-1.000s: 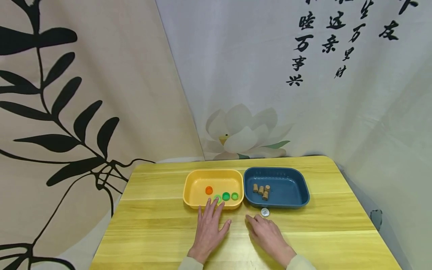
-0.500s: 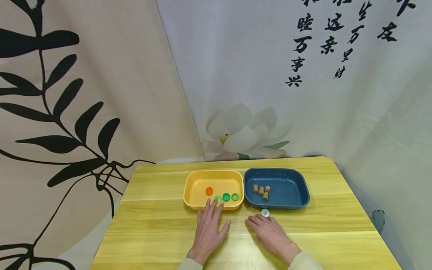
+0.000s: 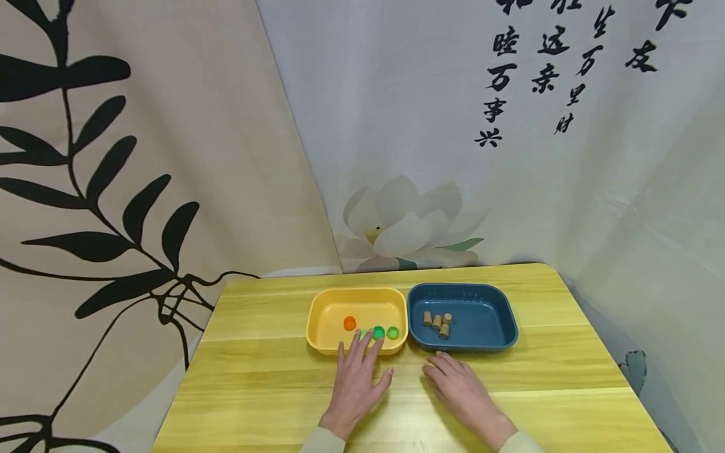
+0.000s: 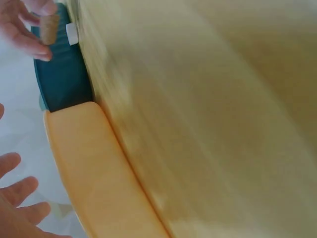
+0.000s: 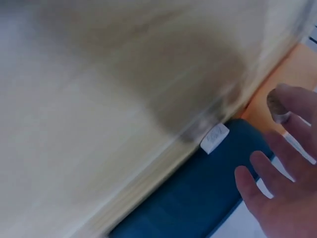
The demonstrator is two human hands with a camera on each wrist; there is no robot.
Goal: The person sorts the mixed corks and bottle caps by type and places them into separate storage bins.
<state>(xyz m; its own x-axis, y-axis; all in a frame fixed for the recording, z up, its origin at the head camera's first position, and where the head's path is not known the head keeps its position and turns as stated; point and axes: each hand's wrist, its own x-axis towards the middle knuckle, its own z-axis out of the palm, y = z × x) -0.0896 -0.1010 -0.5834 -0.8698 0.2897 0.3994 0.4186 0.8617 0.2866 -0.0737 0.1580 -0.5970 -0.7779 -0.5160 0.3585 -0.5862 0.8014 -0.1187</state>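
Note:
My right hand point(image 3: 466, 397) pinches a brown cork point(image 5: 277, 106) between thumb and index finger, just in front of the blue tray point(image 3: 488, 340). In the head view the hand hides this cork. Leaning at the blue tray's front wall is a white, disc-like piece with faint marks point(image 5: 215, 138); from the head it is covered by the right hand. My left hand point(image 3: 357, 390) is spread, holding nothing, with its fingertips over the near rim of the yellow tray point(image 3: 323, 308). Inside lie an orange round piece point(image 3: 349, 323) and several green ones point(image 3: 393, 332), one partly behind the fingers.
Several corks point(image 3: 437, 322) sit at the left side of the blue tray. Both trays stand side by side near the back of the wooden table point(image 3: 255, 377). Behind the table hangs a printed cloth point(image 3: 430, 94) with a flower and writing.
My right hand has moved forward and to the right, so it now covers the white piece in the head view. The left hand has shifted slightly right, staying spread.

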